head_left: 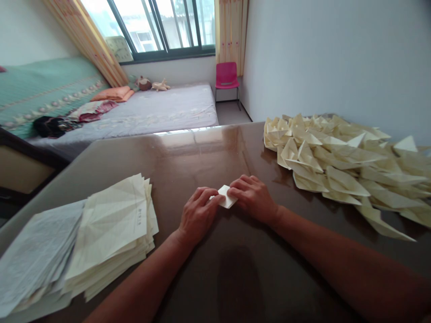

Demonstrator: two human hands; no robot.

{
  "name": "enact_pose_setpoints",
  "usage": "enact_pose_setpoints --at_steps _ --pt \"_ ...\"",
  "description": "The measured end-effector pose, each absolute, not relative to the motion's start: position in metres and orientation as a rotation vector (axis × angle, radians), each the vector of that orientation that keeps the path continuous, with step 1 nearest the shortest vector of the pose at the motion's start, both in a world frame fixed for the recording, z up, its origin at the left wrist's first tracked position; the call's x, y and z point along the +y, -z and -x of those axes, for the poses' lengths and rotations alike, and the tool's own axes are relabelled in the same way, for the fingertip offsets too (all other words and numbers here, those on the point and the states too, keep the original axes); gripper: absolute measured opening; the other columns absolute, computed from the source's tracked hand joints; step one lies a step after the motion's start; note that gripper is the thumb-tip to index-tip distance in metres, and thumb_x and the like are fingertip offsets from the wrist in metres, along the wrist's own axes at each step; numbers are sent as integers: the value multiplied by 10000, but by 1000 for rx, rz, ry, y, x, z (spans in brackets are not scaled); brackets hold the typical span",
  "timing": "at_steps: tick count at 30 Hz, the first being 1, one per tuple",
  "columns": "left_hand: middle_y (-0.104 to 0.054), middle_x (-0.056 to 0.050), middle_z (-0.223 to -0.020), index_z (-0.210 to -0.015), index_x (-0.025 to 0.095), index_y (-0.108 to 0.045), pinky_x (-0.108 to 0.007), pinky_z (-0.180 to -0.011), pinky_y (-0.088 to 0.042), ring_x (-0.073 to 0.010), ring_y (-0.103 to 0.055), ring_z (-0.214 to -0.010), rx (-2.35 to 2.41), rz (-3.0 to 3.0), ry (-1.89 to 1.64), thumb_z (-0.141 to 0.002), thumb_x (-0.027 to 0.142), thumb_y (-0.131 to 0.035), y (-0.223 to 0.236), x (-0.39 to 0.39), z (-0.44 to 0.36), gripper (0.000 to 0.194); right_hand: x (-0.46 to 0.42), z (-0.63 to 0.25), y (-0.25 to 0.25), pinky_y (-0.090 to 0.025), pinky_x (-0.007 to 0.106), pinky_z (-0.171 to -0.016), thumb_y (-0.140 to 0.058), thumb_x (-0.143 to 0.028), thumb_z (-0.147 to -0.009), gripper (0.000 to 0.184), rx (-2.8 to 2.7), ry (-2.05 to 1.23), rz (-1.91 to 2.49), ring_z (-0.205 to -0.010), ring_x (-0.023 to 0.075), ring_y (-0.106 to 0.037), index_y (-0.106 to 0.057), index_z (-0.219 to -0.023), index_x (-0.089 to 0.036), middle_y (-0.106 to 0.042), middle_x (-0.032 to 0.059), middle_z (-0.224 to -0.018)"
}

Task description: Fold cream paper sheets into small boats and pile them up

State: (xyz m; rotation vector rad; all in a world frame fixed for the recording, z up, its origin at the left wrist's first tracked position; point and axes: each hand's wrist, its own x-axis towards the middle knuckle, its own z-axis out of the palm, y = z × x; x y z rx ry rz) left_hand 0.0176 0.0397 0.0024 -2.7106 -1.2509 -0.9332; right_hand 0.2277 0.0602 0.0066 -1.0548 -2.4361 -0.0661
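A small piece of folded cream paper (pixel 226 197), roughly diamond-shaped, is held just above or on the brown table (pixel 202 161); I cannot tell which. My left hand (pixel 201 211) pinches its left corner between thumb and fingers. On the opposite corner, my right hand (pixel 253 196) grips with its fingers bent over the edge. The fingers partly cover both ends of the paper. To the right lies a large heap of folded paper boats (pixel 336 157). A stack of cream paper sheets (pixel 112 220), creased on top, lies left of my hands.
Greyish printed sheets (pixel 43 246) overlap the cream stack at the table's left side. A white wall (pixel 336 58) borders the table on the right. Beyond the far edge stand a bed (pixel 168 105) and a pink chair (pixel 226 76) below a window (pixel 161 27).
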Motion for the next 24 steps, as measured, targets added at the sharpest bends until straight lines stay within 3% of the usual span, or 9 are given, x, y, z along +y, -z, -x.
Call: enact_pose_setpoints --at_steps 5,11,15,19,24 --pt "-629 -39 -895 -993 209 -653 -268 -737 -455 -161 -503 -843 -1152 2858 659 -948 231 -431 -1 42 -14 227 66 -233 -10 -304 313 -785 -517 -249 -911 133 -2695 53 957 -921 177 -510 -645 -911 -213 -660 41 -983" --pt "-624 -40 -966 -1037 216 -641 -278 -756 -454 -166 -503 -873 -1168 2965 505 -958 257 -411 -6 41 -11 247 72 -246 -20 -315 311 -788 -556 -300 -872 170 -2720 -220 901 -932 180 -524 -661 -985 -229 -681 43 -948" --pt "-623 -39 -955 -1035 230 -638 -279 -768 -457 -174 -506 -892 -1278 3017 511 -963 277 -392 -7 43 -11 260 75 -251 -20 -338 299 -782 -547 -301 -880 157 -2704 -326 904 -907 178 -530 -691 -884 -238 -676 36 -884" --pt "-636 -33 -958 -997 222 -626 -289 -808 -458 -171 -536 -899 -1496 2997 596 -971 284 -366 -1 49 -13 268 80 -253 -14 -377 243 -721 -522 -327 -900 202 -2591 -632 998 -833 141 -577 -697 -911 -227 -671 30 -903" --pt "-646 -20 -970 -1190 216 -520 -304 -845 -463 -173 -581 -920 -1761 2872 738 -954 299 -418 6 54 -18 271 76 -245 -9 -377 240 -689 -473 -325 -918 192 -2461 -683 1313 -815 147 -606 -627 -971 -223 -678 26 -922"
